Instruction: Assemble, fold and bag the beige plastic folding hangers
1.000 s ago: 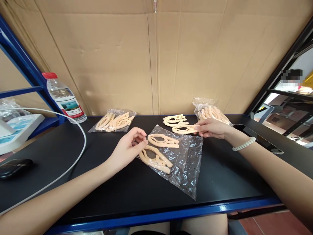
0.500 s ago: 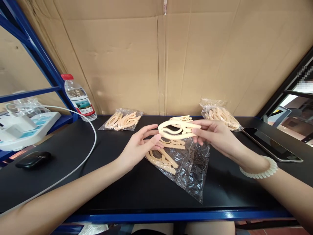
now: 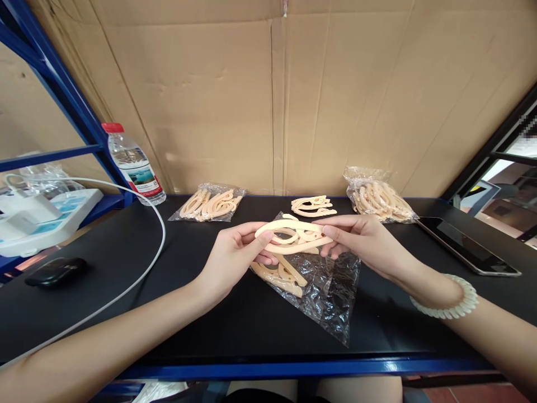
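Between my two hands is a cream-coloured folded clothes hanger (image 3: 296,248), raised above the table and lying roughly level. My left hand (image 3: 235,249) pinches its left end, thumb on the near side. At the other end, my right hand (image 3: 356,235) grips it between thumb and fingers. Below them lies a clear plastic bag (image 3: 327,296) with more folded hangers (image 3: 281,280) at its left part. Behind my hands, a small stack of folded hangers (image 3: 312,207) rests on the table, outside any bag.
Bagged hangers (image 3: 210,204) lie at the back left, and another bag of hangers (image 3: 380,201) at the back right. A tablet (image 3: 465,246) lies at right. On the left are a water bottle (image 3: 136,165), a black mouse (image 3: 56,272), a white cable (image 3: 161,246) and a power strip (image 3: 62,215).
The held hanger has come slightly down and left, uncovering the stack behind. My left hand, loosely at its end before, now pinches it firmly.
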`<state>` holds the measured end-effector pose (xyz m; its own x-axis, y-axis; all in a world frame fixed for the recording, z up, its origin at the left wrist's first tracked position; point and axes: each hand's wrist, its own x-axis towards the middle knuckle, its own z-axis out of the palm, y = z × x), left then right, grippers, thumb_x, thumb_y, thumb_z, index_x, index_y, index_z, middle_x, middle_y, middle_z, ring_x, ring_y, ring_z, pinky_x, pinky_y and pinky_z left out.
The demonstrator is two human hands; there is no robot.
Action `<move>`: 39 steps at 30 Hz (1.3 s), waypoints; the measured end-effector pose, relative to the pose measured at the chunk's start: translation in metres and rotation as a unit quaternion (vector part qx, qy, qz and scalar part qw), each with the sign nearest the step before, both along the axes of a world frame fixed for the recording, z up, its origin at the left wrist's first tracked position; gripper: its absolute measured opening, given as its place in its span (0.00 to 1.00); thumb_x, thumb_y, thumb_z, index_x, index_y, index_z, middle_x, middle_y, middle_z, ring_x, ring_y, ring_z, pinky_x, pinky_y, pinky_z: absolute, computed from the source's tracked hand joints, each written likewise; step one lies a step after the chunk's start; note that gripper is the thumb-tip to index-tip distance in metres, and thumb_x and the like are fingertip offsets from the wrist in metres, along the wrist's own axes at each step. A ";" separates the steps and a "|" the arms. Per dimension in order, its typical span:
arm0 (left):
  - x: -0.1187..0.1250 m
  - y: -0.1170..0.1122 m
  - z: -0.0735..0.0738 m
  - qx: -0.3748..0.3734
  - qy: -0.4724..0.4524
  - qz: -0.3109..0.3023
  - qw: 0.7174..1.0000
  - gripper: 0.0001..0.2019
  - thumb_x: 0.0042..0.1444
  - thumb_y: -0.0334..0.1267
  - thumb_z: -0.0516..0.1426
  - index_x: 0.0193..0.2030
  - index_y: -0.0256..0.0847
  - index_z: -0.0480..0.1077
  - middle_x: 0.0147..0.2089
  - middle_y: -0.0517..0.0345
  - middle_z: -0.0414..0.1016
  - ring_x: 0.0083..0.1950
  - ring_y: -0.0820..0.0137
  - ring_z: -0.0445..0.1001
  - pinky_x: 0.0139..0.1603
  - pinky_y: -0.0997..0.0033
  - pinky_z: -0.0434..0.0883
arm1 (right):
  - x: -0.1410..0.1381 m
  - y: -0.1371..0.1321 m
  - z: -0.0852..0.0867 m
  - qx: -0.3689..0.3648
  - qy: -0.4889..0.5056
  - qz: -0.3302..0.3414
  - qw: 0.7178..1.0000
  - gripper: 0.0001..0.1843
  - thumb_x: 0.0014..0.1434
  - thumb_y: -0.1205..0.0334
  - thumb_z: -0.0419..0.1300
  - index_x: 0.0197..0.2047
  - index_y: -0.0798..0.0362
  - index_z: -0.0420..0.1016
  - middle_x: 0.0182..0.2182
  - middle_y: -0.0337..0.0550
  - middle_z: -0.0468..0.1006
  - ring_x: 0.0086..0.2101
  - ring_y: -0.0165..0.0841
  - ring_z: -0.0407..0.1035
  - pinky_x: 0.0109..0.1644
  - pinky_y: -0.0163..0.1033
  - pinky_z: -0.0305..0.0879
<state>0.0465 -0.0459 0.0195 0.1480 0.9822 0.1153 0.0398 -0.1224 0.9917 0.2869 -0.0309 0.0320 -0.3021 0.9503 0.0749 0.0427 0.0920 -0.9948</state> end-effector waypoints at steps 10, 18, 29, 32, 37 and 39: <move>-0.012 0.014 -0.004 0.028 0.084 -0.067 0.994 0.19 0.58 0.50 0.59 0.48 0.37 0.73 0.41 0.50 0.82 0.42 0.61 0.81 0.48 0.59 0.78 | 0.029 -0.025 0.003 0.010 -0.029 -0.118 0.993 0.21 0.44 0.51 0.73 0.40 0.54 0.84 0.31 0.48 0.84 0.24 0.34 0.77 0.30 0.38 0.80; -0.034 0.055 -0.022 0.165 0.320 -0.068 0.931 0.27 0.59 0.50 0.54 0.62 0.39 0.62 0.64 0.43 0.68 0.64 0.57 0.67 0.64 0.52 0.64 | 0.115 -0.055 -0.001 -0.188 -0.098 -0.211 0.954 0.09 0.42 0.58 0.75 0.30 0.47 0.84 0.38 0.54 0.84 0.26 0.38 0.79 0.29 0.32 0.80; -0.020 0.018 -0.013 0.180 0.360 -0.067 0.913 0.18 0.56 0.45 0.56 0.52 0.42 0.71 0.51 0.48 0.75 0.46 0.60 0.76 0.47 0.59 0.75 | 0.034 -0.019 0.000 -0.178 0.005 -0.147 0.973 0.06 0.49 0.73 0.71 0.33 0.61 0.81 0.29 0.51 0.83 0.26 0.34 0.79 0.31 0.29 0.80; -0.021 0.020 -0.010 0.099 0.285 -0.030 0.953 0.17 0.52 0.43 0.58 0.49 0.42 0.71 0.50 0.50 0.75 0.44 0.61 0.77 0.44 0.59 0.76 | 0.026 -0.006 -0.006 -0.187 0.026 -0.103 0.977 0.05 0.51 0.73 0.70 0.34 0.61 0.81 0.30 0.51 0.83 0.29 0.36 0.80 0.38 0.33 0.81; -0.024 0.028 -0.013 0.040 0.226 -0.019 0.973 0.18 0.49 0.38 0.58 0.48 0.41 0.71 0.54 0.48 0.75 0.43 0.62 0.79 0.49 0.55 0.75 | 0.019 0.009 -0.020 -0.220 0.052 -0.024 0.974 0.06 0.53 0.74 0.68 0.37 0.62 0.80 0.35 0.54 0.83 0.35 0.38 0.81 0.47 0.39 0.79; -0.025 0.030 -0.015 0.034 0.210 -0.025 0.977 0.18 0.48 0.38 0.59 0.48 0.40 0.71 0.56 0.47 0.75 0.42 0.63 0.79 0.49 0.55 0.75 | 0.014 0.014 -0.024 -0.217 0.061 -0.024 0.974 0.06 0.52 0.74 0.68 0.36 0.61 0.80 0.34 0.52 0.82 0.35 0.37 0.80 0.49 0.39 0.78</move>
<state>0.0215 -0.0162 0.0041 0.2443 0.9646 0.0996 0.4334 -0.2005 0.8786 0.3008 -0.0172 0.0076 -0.2705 0.9134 -0.3040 -0.0839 -0.3370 -0.9378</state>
